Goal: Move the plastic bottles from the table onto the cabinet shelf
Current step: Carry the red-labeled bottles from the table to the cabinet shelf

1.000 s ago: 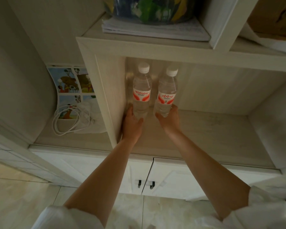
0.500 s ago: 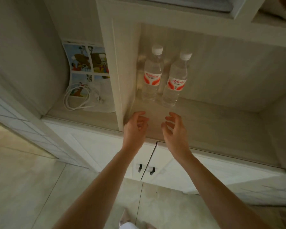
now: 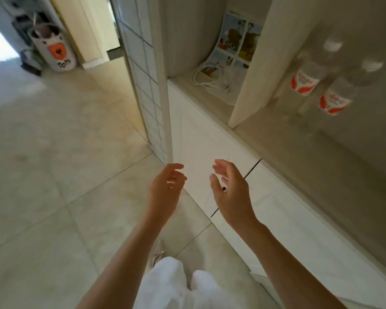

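Observation:
Two clear plastic bottles with white caps and red-and-white labels stand side by side on the cabinet shelf [image 3: 321,152] at the upper right, blurred: the left bottle [image 3: 305,79] and the right bottle [image 3: 337,99]. My left hand [image 3: 165,190] and my right hand [image 3: 230,192] hang in front of the white cabinet doors, well below and left of the bottles. Both hands hold nothing, fingers loosely curled and apart.
A coiled white cable [image 3: 207,76] and a picture sheet [image 3: 236,41] lie in the shelf's left compartment, behind a vertical divider [image 3: 250,70]. A gridded white panel [image 3: 147,74] stands left of the cabinet. A white bin with an orange face [image 3: 56,52] stands far left on the tiled floor [image 3: 54,163].
Both hands let go of the bottles and drew back down from the shelf. My view has swung left, away from the cabinet, toward the floor and doorway.

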Demonstrator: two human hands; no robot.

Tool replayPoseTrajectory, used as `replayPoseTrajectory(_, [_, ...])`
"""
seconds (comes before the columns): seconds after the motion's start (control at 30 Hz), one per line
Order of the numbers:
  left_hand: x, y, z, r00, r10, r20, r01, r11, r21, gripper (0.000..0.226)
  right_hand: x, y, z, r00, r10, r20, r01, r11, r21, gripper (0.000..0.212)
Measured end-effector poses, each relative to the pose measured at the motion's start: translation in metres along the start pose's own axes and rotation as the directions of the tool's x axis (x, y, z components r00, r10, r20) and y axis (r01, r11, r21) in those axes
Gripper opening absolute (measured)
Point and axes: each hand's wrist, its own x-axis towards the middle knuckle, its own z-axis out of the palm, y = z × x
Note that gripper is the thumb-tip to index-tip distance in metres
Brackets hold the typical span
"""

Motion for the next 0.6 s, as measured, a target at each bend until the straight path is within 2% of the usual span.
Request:
replayPoseTrajectory(0.13, [-0.048, -0.029, -0.054, 0.975, -0.115, -0.188, 0.124, 0.992, 0.034, 0.025, -0.017, -0.024, 0.05, 0.976, -0.076, 0.206, 0.068, 0.997, 0.046, 0.032])
replayPoseTrajectory(0.27, [-0.099, -0.054, -0.107, 0.919, -0.177, -0.353, 0.201, 0.979, 0.033, 0.023, -0.043, -0.056, 0.103, 0.901, -0.152, 0.407, 0.126, 0.988, 0.091, 0.031])
replayPoseTrajectory(0.47, [-0.193, -0.096, -0.187, 0.759, -0.265, -0.594, 0.312, 0.95, -0.026, 0.019, -0.106, -0.103, 0.188, 0.709, -0.294, 0.641, 0.303, 0.948, 0.1, 0.031])
replayPoseTrajectory(0.6, [-0.282, -0.127, -0.249, 0.599, -0.334, -0.728, 0.412, 0.908, -0.077, 0.017, -0.172, -0.139, 0.25, 0.536, -0.366, 0.761, 0.428, 0.895, 0.13, 0.031])
